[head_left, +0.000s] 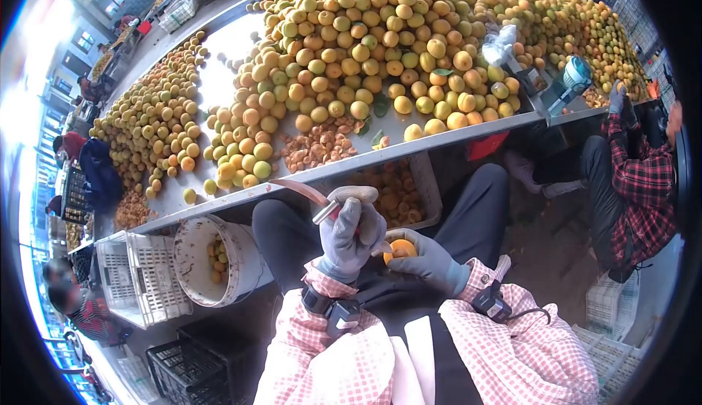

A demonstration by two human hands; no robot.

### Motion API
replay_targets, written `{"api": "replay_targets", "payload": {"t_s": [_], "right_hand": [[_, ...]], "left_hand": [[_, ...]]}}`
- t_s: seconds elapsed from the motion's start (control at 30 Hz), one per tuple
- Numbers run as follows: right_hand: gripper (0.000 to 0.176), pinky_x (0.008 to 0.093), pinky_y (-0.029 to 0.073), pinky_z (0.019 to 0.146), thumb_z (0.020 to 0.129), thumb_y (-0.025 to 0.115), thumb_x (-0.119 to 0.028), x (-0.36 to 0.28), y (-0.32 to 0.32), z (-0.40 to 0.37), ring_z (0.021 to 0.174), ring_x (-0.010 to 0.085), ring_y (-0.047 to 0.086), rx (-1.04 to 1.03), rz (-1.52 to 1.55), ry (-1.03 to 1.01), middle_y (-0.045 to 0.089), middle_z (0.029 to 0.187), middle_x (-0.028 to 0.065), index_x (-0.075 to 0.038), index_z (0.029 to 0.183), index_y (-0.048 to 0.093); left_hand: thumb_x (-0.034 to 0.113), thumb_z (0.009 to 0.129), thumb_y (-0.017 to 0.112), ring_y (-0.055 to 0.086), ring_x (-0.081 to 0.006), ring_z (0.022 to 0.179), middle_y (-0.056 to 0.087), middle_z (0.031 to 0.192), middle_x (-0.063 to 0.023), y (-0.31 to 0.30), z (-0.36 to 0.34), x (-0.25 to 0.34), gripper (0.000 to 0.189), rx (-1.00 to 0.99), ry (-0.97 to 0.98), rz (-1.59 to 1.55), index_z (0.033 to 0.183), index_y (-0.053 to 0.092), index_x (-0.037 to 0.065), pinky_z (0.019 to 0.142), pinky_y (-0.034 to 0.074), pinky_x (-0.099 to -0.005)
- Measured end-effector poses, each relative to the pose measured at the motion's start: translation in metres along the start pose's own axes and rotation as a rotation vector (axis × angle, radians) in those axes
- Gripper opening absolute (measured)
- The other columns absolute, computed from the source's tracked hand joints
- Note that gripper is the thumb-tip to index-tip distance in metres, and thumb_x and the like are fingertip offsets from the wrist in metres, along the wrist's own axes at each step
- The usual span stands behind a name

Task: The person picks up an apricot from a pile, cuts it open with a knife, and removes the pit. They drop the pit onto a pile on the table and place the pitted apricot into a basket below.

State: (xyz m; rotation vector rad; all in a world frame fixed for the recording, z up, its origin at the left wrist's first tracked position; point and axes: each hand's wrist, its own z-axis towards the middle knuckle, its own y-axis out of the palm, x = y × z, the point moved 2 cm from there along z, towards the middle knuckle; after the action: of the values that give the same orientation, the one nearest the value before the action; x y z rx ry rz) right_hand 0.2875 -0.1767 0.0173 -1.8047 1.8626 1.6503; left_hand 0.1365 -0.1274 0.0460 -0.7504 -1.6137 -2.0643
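At the edge of a long table heaped with loose apricots past counting, a seated person's gloved left hand is closed round one curved knife, its blade pointing off to the left. The gloved right hand cups a single apricot over the lap. With both hands touching, a slipping blade could cut a glove, or the fruit could drop. One white bucket stands beside the left knee.

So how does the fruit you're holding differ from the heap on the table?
The held fruit is alone, gripped in the right hand; the heaped fruit lie loose on the table. The held fruit looks orange; the heaped fruit mix yellow, orange and green. Both are small and round.
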Motion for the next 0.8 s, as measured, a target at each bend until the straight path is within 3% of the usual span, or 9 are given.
{"api": "replay_targets", "payload": {"t_s": [0.23, 0.3, 0.47, 0.53, 0.67, 0.73, 0.77, 0.8], "right_hand": [[0.043, 0.0212, 0.048, 0.068, 0.088, 0.067, -0.009, 0.005, 0.009, -0.003, 0.081, 0.0064, 0.054, 0.005, -0.178, -0.096, 0.052, 0.1, 0.0025, -0.007, 0.124, 0.044], [0.042, 0.0214, 0.048, 0.069, 0.088, 0.067, -0.009, 0.005, 0.012, -0.005, 0.082, 0.0064, 0.054, 0.021, -0.158, -0.084, 0.052, 0.101, 0.0029, -0.007, 0.123, 0.044], [0.043, 0.0226, 0.048, 0.072, 0.087, 0.068, -0.011, 0.008, 0.008, -0.003, 0.086, 0.0073, 0.054, 0.002, -0.139, -0.046, 0.051, 0.105, 0.004, -0.007, 0.121, 0.043], [0.044, 0.0246, 0.048, 0.079, 0.086, 0.069, -0.012, 0.005, 0.007, -0.001, 0.09, 0.0093, 0.054, -0.011, -0.438, -0.15, 0.052, 0.106, 0.0049, -0.005, 0.121, 0.042], [0.045, 0.0275, 0.047, 0.083, 0.086, 0.07, -0.015, 0.012, 0.006, 0.006, 0.094, 0.0118, 0.054, 0.01, -0.537, -0.239, 0.054, 0.107, 0.0069, -0.003, 0.119, 0.043], [0.043, 0.0224, 0.048, 0.062, 0.086, 0.07, -0.014, 0.01, 0.01, 0.007, 0.074, 0.0077, 0.055, 0.037, -0.724, -0.526, 0.053, 0.095, 0.0046, -0.009, 0.116, 0.039], [0.043, 0.0224, 0.048, 0.062, 0.086, 0.07, -0.014, 0.009, 0.01, 0.006, 0.074, 0.0077, 0.055, 0.037, -0.725, -0.526, 0.053, 0.095, 0.0046, -0.009, 0.116, 0.039], [0.043, 0.0267, 0.047, 0.074, 0.086, 0.07, -0.017, 0.008, 0.009, 0.006, 0.087, 0.0111, 0.055, 0.056, -0.574, -0.359, 0.055, 0.103, 0.0082, -0.005, 0.117, 0.042]], "left_hand": [[0.024, 0.097, 0.056, 0.039, -0.0087, 0.041, 0.047, 0.055, -0.0022, 0.003, -0.008, 0.002, 0.027, -0.009, 0.015, -0.02, 0.107, 0.059, -0.001, 0.042, 0.035, -0.0233], [0.025, 0.095, 0.059, 0.04, -0.0081, 0.042, 0.049, 0.055, -0.0024, 0.007, -0.011, 0.004, 0.028, 0.007, 0.055, 0.14, 0.105, 0.06, -0.002, 0.042, 0.034, -0.0231], [0.026, 0.094, 0.061, 0.041, -0.0082, 0.043, 0.05, 0.056, -0.0024, 0.008, -0.014, 0.006, 0.03, 0.02, 0.01, 0.114, 0.104, 0.061, -0.002, 0.043, 0.034, -0.0225], [0.025, 0.094, 0.061, 0.042, -0.0083, 0.043, 0.05, 0.056, -0.0022, 0.007, -0.016, 0.005, 0.029, -0.003, -0.023, 0.02, 0.104, 0.061, -0.002, 0.044, 0.035, -0.0225], [0.025, 0.094, 0.061, 0.043, -0.0085, 0.043, 0.051, 0.057, -0.0018, 0.002, -0.017, 0.001, 0.03, 0.021, -0.096, 0.075, 0.104, 0.061, -0.003, 0.044, 0.036, -0.0228], [0.024, 0.095, 0.059, 0.042, -0.0083, 0.043, 0.05, 0.056, -0.0014, 0.003, -0.018, -0.001, 0.029, 0.066, -0.083, 0.095, 0.105, 0.06, -0.003, 0.044, 0.035, -0.0228], [0.024, 0.096, 0.058, 0.041, -0.008, 0.042, 0.049, 0.056, -0.0011, 0.004, -0.017, -0.002, 0.028, 0.107, -0.072, 0.115, 0.105, 0.06, -0.003, 0.044, 0.035, -0.0228], [0.024, 0.096, 0.058, 0.041, -0.008, 0.042, 0.049, 0.056, -0.0011, 0.005, -0.016, -0.002, 0.028, 0.105, -0.072, 0.113, 0.105, 0.06, -0.003, 0.044, 0.035, -0.0228]]}}
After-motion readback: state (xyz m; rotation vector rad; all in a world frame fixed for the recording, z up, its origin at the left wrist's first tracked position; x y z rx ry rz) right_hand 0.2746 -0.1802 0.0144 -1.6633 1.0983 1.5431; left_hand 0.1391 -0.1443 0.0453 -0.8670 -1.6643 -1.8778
